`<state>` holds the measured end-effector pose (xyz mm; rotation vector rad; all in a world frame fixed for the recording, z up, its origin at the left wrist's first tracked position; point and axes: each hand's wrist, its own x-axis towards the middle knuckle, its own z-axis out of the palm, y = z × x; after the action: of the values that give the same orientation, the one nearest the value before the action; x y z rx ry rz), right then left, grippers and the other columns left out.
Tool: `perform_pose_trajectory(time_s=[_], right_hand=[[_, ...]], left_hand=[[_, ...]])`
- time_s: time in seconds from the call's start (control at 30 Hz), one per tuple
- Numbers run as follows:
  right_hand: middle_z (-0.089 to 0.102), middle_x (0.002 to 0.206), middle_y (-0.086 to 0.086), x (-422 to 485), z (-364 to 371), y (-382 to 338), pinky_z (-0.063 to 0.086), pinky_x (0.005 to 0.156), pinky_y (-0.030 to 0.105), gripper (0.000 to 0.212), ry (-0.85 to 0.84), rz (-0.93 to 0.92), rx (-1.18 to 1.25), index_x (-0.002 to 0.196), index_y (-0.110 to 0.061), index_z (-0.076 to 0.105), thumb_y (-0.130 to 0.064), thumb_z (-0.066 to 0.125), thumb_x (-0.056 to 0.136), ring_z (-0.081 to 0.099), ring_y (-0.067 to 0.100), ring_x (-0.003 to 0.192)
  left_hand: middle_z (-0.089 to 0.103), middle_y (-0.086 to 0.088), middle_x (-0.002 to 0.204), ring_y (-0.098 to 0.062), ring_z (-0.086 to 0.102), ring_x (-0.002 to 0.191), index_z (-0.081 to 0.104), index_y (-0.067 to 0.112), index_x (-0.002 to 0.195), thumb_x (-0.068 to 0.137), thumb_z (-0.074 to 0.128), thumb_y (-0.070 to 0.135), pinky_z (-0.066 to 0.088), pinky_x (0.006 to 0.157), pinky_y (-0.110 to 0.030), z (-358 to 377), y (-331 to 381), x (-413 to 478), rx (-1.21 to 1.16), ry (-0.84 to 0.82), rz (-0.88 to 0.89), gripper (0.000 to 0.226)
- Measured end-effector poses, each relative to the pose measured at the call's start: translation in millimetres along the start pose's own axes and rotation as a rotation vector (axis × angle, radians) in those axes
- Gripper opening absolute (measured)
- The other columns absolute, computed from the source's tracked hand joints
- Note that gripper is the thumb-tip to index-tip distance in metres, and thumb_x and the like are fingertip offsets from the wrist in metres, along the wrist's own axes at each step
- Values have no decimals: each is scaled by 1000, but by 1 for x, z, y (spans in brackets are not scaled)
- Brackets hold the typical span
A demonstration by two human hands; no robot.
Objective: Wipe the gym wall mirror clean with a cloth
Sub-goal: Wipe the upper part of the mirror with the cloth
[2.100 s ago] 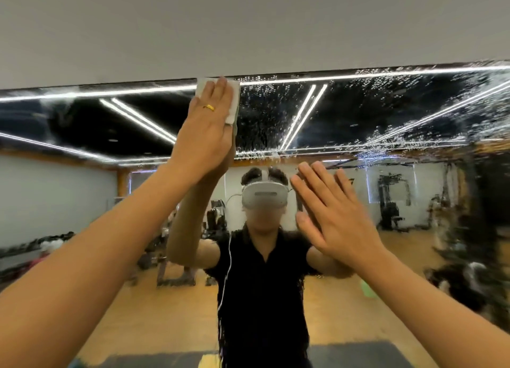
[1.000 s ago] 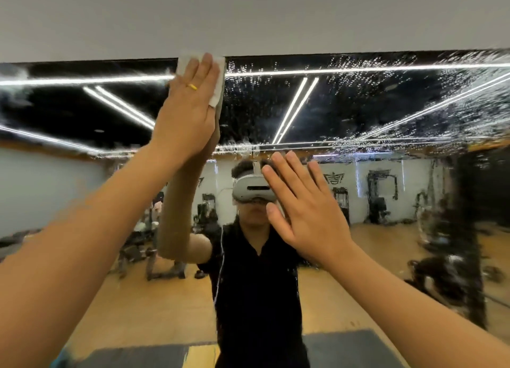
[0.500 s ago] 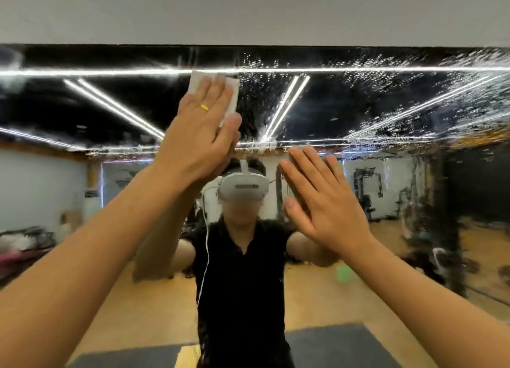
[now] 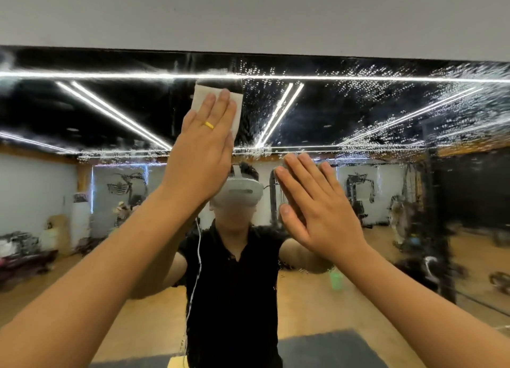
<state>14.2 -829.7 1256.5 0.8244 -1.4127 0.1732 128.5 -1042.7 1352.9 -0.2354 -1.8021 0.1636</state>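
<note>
Now left hand (image 4: 202, 155), fingers straight, presses cloth (image 4: 234, 111) on mirror (image 4: 386, 113) near top edge; right hand (image 4: 317, 207) flat, fingers released, holds nothing; droplets (image 4: 358, 88) rightward.

A person's left hand (image 4: 202, 149) presses a white cloth (image 4: 218, 106) flat against a wall mirror (image 4: 386, 174), high up. The right hand (image 4: 317, 204) rests open on the glass beside it. Water droplets (image 4: 372, 97) speckle the mirror's upper right.

Bright strip-light glare on mirror (image 4: 358, 113); edges warped, blurred.

No legible text, labels or signs.
</note>
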Motion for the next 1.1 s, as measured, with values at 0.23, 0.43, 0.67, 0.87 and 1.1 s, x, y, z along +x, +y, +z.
perform_pose_trajectory(time_s=[0.23, 0.43, 0.67, 0.87, 1.1], right_hand=[[22, 170, 8, -2, -1, 3, 19, 127, 55, 63, -5, -5, -5, 161, -13, 33, -40, 43, 104, 16, 25, 158], [23, 170, 8, -1, -2, 1, 19, 126, 57, 64, -21, 7, 14, 160, -14, 33, -40, 42, 104, 16, 25, 159], [26, 169, 8, 0, -3, -2, 16, 128, 53, 62, -3, 11, 14, 159, -14, 35, -40, 42, 103, 18, 25, 158], [25, 169, 8, 0, -4, -2, 17, 127, 54, 62, -5, 12, 10, 160, -15, 34, -40, 42, 103, 18, 24, 158], [26, 169, 8, 0, -3, -4, 19, 127, 55, 62, 9, 15, 12, 159, -15, 35, -40, 42, 103, 19, 25, 158]], left_hand=[[6, -5, 174, -22, 1, 160, 13, 13, 165, 113, 26, 23, 0, 128, -40, -14, 5, 62, 38, -25, -1, 54], [6, -6, 174, -24, 2, 160, 13, 12, 165, 113, 24, 23, 0, 127, -40, -17, 3, 86, 72, -13, 15, 54], [7, -3, 173, -20, 1, 160, 14, 13, 165, 111, 31, 21, 0, 128, -39, -14, 3, 21, -44, -39, 11, 57], [15, -6, 172, -23, 10, 159, 23, 10, 164, 110, 28, 26, 8, 127, -41, 0, 1, -21, -7, -40, 57, 56], [6, -6, 174, -22, 2, 160, 10, 13, 166, 112, 27, 25, 0, 127, -39, -8, 5, 43, 64, -22, 51, 57]])
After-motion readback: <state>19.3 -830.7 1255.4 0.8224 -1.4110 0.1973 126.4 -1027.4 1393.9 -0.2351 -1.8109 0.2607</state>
